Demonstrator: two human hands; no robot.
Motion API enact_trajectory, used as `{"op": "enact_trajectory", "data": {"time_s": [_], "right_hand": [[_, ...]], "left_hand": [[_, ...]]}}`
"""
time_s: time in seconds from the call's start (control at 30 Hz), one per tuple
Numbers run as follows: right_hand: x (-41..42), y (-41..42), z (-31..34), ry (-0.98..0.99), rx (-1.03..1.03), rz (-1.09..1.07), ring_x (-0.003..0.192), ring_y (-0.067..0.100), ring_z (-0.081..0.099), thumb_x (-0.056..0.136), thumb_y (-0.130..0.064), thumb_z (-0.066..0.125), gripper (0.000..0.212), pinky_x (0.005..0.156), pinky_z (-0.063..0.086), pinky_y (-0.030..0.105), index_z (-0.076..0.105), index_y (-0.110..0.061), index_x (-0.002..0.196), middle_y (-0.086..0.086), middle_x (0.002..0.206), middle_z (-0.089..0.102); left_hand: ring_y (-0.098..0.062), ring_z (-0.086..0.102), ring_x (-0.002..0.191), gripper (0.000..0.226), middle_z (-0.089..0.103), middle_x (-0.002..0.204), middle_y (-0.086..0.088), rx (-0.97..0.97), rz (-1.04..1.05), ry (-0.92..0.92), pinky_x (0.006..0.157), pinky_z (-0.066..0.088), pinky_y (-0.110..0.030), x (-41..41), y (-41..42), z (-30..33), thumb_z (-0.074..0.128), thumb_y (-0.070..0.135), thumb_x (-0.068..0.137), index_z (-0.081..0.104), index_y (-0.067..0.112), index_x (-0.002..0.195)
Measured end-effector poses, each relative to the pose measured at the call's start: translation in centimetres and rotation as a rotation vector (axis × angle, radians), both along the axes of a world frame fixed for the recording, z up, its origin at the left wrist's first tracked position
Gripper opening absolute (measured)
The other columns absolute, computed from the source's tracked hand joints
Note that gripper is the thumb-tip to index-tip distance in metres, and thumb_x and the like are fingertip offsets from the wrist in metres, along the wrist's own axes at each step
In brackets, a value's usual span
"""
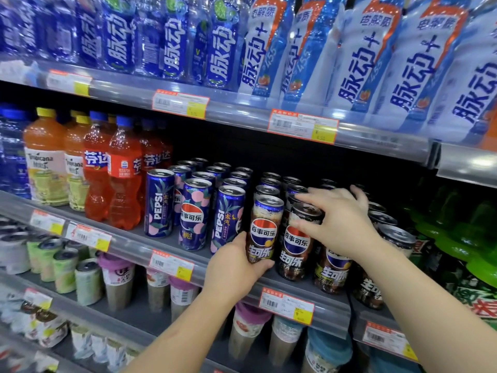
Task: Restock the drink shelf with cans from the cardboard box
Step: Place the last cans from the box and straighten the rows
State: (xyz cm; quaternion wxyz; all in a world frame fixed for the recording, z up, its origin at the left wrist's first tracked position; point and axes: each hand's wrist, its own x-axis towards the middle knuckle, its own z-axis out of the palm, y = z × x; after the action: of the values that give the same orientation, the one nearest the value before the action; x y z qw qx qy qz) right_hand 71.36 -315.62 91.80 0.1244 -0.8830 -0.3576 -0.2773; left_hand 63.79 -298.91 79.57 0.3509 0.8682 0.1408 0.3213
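Observation:
A dark Pepsi can point(266, 224) stands at the front of the middle shelf point(304, 286), and my left hand point(236, 267) grips its lower part from below. My right hand point(338, 219) rests over the top of the neighbouring dark Pepsi can point(297, 246), fingers spread around its rim. Rows of the same dark cans point(333, 267) run back behind both. The cardboard box is out of view.
Blue peach Pepsi cans point(192, 214) stand just left of my hands. Orange soda bottles point(123, 173) and juice bottles fill the far left. Green bottles point(462, 238) crowd the right. Blue and white bottles point(357, 57) line the shelf above; cup drinks point(118, 281) sit below.

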Motion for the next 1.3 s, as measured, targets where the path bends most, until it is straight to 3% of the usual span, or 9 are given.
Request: {"op": "enact_trajectory", "data": {"time_s": [0.1, 0.2, 0.37, 0.53, 0.73, 0.9, 1.07, 1.13, 1.3], "right_hand": [[-1.1, 2.9, 0.7, -0.063, 0.039, 0.079, 0.131, 0.017, 0.041, 0.082, -0.060, 0.060, 0.052, 0.118, 0.004, 0.044, 0.056, -0.040, 0.130, -0.011, 0.135, 0.058], [-1.8, 6.8, 1.2, -0.032, 0.006, 0.166, 0.130, 0.018, 0.039, 0.088, -0.053, 0.059, 0.048, 0.117, 0.005, 0.043, 0.054, -0.039, 0.134, -0.009, 0.134, 0.059], [-1.4, 11.8, 1.6, 0.009, -0.306, 0.114, 0.138, 0.025, 0.029, 0.095, -0.051, 0.048, 0.049, 0.117, 0.005, 0.048, 0.040, -0.043, 0.143, -0.008, 0.150, 0.042], [-0.2, 13.0, 1.8, 0.104, -0.259, 0.108, 0.135, 0.020, 0.033, 0.083, -0.060, 0.060, 0.041, 0.118, 0.001, 0.050, 0.060, -0.042, 0.120, -0.007, 0.132, 0.057], [-0.7, 13.4, 1.5, 0.050, -0.197, 0.054, 0.121, 0.020, 0.046, 0.075, -0.071, 0.061, 0.044, 0.118, 0.000, 0.051, 0.060, -0.032, 0.095, -0.008, 0.104, 0.066], [-0.8, 13.7, 1.3, 0.004, -0.178, -0.086, 0.109, 0.022, 0.051, 0.071, -0.079, 0.055, 0.054, 0.116, 0.005, 0.052, 0.058, -0.027, 0.083, -0.007, 0.090, 0.062], [-0.9, 14.7, 0.8, -0.058, -0.179, -0.182, 0.107, 0.022, 0.052, 0.068, -0.086, 0.047, 0.060, 0.116, 0.008, 0.052, 0.054, -0.027, 0.077, -0.005, 0.093, 0.062], [-0.9, 14.9, 1.1, -0.041, -0.190, -0.176, 0.110, 0.023, 0.052, 0.065, -0.088, 0.048, 0.061, 0.116, 0.007, 0.053, 0.055, -0.029, 0.082, -0.006, 0.097, 0.062], [-0.5, 13.8, 2.1, 0.112, -0.297, -0.137, 0.138, 0.026, 0.033, 0.074, -0.077, 0.054, 0.065, 0.117, -0.002, 0.054, 0.049, -0.046, 0.131, -0.002, 0.137, 0.054]], "left_hand": [[-0.011, 0.062, 0.103, 0.061, 0.068, 0.113, 0.008, -0.052, 0.074, -0.099, 0.088, 0.052, -0.034, -1.2, 1.3, 0.2, 0.068, 0.054, 0.078, 0.055, 0.023, 0.128], [-0.010, 0.063, 0.091, 0.047, 0.068, 0.100, 0.008, -0.083, 0.151, -0.164, 0.083, 0.052, -0.032, -2.0, 3.8, 0.2, 0.071, 0.042, 0.080, 0.060, 0.018, 0.119], [-0.008, 0.062, 0.096, 0.041, 0.067, 0.103, 0.010, -0.066, 0.210, -0.175, 0.082, 0.046, -0.025, -2.9, 7.7, 0.0, 0.074, 0.037, 0.079, 0.062, 0.022, 0.114], [-0.018, 0.056, 0.100, 0.040, 0.061, 0.100, 0.004, 0.088, 0.289, -0.195, 0.081, 0.047, -0.034, -2.9, 10.3, -0.3, 0.081, 0.040, 0.069, 0.066, 0.022, 0.102], [-0.021, 0.055, 0.104, 0.052, 0.055, 0.107, -0.002, 0.138, 0.252, -0.286, 0.088, 0.046, -0.032, -2.3, 10.9, -0.9, 0.089, 0.032, 0.060, 0.066, 0.013, 0.103], [-0.019, 0.057, 0.108, 0.052, 0.055, 0.116, 0.001, 0.101, 0.217, -0.276, 0.084, 0.049, -0.035, -2.2, 11.7, -1.1, 0.087, 0.027, 0.063, 0.061, 0.016, 0.107], [-0.011, 0.061, 0.096, 0.056, 0.056, 0.100, 0.016, -0.071, 0.172, -0.219, 0.079, 0.053, -0.038, -2.6, 12.7, -1.3, 0.083, 0.038, 0.068, 0.049, 0.027, 0.112], [-0.009, 0.062, 0.097, 0.059, 0.056, 0.100, 0.020, -0.123, 0.143, -0.205, 0.082, 0.053, -0.039, -2.6, 12.9, -1.3, 0.083, 0.040, 0.067, 0.046, 0.030, 0.113], [-0.014, 0.063, 0.105, 0.074, 0.065, 0.114, 0.014, -0.083, 0.145, -0.115, 0.082, 0.052, -0.033, -2.4, 13.2, -1.1, 0.081, 0.046, 0.067, 0.047, 0.025, 0.129]]}}
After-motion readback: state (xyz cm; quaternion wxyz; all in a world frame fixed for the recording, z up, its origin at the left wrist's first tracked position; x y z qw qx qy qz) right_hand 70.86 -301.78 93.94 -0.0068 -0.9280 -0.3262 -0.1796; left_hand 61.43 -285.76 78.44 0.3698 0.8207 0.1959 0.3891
